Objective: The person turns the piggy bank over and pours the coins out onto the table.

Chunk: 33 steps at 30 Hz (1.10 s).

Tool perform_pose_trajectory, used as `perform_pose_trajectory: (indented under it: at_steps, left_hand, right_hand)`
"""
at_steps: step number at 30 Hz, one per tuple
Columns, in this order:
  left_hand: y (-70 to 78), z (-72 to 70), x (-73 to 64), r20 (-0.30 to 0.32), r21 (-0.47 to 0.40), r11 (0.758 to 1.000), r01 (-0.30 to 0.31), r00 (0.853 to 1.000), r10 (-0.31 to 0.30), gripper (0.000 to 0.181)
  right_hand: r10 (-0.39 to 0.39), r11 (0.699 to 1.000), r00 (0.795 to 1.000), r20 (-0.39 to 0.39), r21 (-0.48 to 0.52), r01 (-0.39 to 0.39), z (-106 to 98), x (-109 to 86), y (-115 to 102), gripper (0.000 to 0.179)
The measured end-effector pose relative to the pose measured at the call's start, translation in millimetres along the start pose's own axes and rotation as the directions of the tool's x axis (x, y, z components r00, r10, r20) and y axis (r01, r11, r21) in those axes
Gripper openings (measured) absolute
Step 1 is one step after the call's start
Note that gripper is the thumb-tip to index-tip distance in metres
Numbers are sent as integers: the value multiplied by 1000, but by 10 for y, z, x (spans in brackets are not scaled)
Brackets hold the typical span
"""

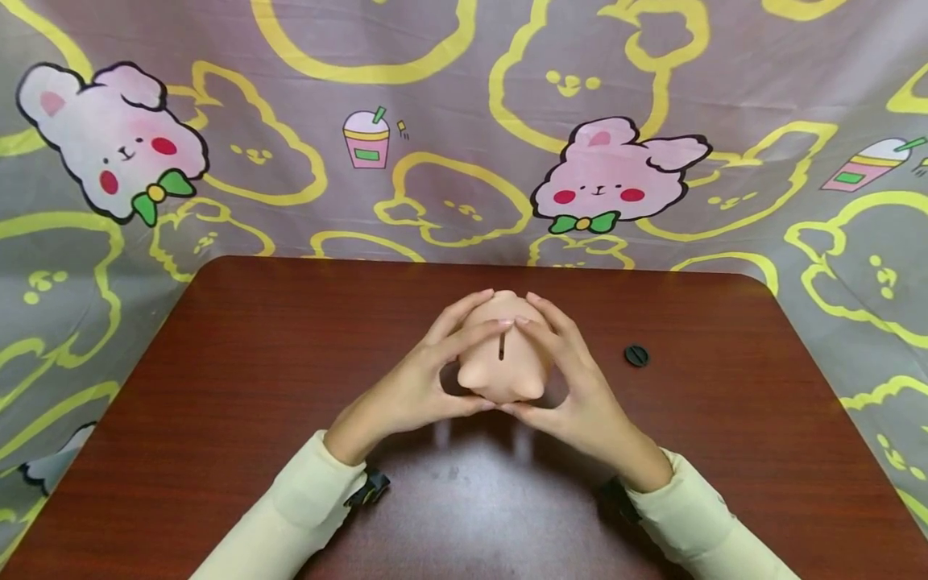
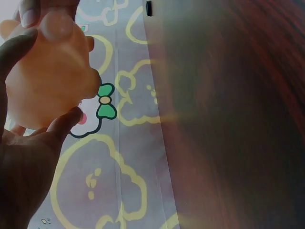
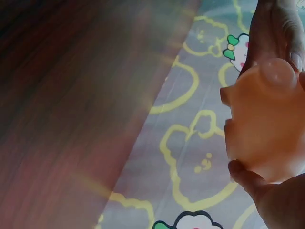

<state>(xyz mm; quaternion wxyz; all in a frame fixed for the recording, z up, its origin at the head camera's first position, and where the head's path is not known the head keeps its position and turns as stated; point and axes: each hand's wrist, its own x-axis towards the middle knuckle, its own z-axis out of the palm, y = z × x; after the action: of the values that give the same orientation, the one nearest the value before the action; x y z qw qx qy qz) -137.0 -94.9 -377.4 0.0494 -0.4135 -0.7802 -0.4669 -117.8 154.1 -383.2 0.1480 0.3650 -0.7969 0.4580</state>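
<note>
A peach-coloured piggy bank with a dark coin slot on top is held between both hands over the middle of the table. My left hand grips its left side, fingers curved over the top and thumb at the near end. From the right, my right hand grips it in much the same way. The fingertips of the two hands almost meet beside the slot. Both wrist views show the smooth body of the piggy bank with its stubby feet, apart from the tabletop.
A round black plug lies on the dark red-brown wooden table, right of the hands. Behind and beside the table hangs a grey cloth printed with yellow outlines and rabbit faces.
</note>
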Motion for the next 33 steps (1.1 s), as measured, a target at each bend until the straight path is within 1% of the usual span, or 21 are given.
perform_pose_trajectory:
  at_steps: [3, 6, 17, 24, 27, 29, 31, 33]
  left_hand:
    - [-4, 7, -3, -8, 24, 1000, -13, 1000, 13, 87]
    - [-6, 11, -5, -11, 32, 999, -12, 1000, 12, 86]
    - [-28, 9, 8, -12, 34, 999, -9, 1000, 10, 86]
    - [-38, -2, 9, -7, 33, 999, 10, 1000, -10, 86]
    - [-43, 0, 15, -13, 25, 1000, 14, 1000, -13, 87]
    - [-45, 4, 25, -19, 16, 1000, 16, 1000, -15, 86]
    - [-44, 8, 34, -27, -2, 1000, 21, 999, -21, 86]
    - [-42, 12, 44, -33, -24, 999, 28, 999, -29, 85]
  right_hand:
    - [-20, 1000, 1000, -3, -17, 20, 6, 2, 7, 95]
    - [-22, 1000, 1000, -6, -18, 22, 6, 9, 7, 95]
    - [2, 1000, 1000, -2, -22, -2, -2, 24, 9, 96]
    - [18, 1000, 1000, -10, -16, -18, 0, 37, 19, 97]
    - [46, 998, 999, -21, 33, -45, 0, 50, 29, 98]
    - [85, 992, 996, -23, 97, -82, 0, 57, 35, 99]
    - [139, 975, 990, -20, 179, -134, -4, 63, 31, 101]
    - [210, 949, 978, -13, 244, -201, -11, 67, 28, 101]
